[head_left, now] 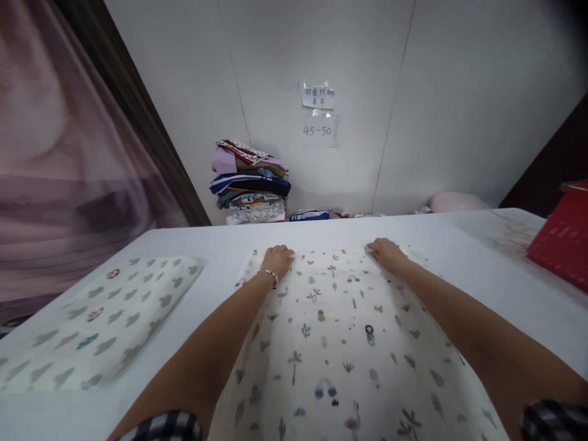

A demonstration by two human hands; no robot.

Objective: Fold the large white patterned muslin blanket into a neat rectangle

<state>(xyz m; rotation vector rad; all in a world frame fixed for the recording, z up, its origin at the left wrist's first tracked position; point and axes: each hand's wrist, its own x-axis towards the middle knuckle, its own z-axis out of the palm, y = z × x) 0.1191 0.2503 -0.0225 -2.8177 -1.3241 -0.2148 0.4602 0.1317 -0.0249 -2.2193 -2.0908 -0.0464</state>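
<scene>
A white cloth point(331, 331) printed with palm trees, flamingos and sunglasses stretches from the front of the table toward its far side. My left hand point(278, 260), with a bracelet at the wrist, is closed on its far left part. At the far right part, my right hand point(386, 252) pinches the same cloth, fingertips bent around the edge. Both arms reach forward along the cloth's sides. Some of the fabric under the palms is hidden.
On the left of the white table point(220, 263) lies a cloud-printed cloth point(114, 318). A stack of folded fabrics point(252, 184) stands beyond the far edge. A red object point(563, 239) is at the right, and a curtain point(82, 153) hangs at the left.
</scene>
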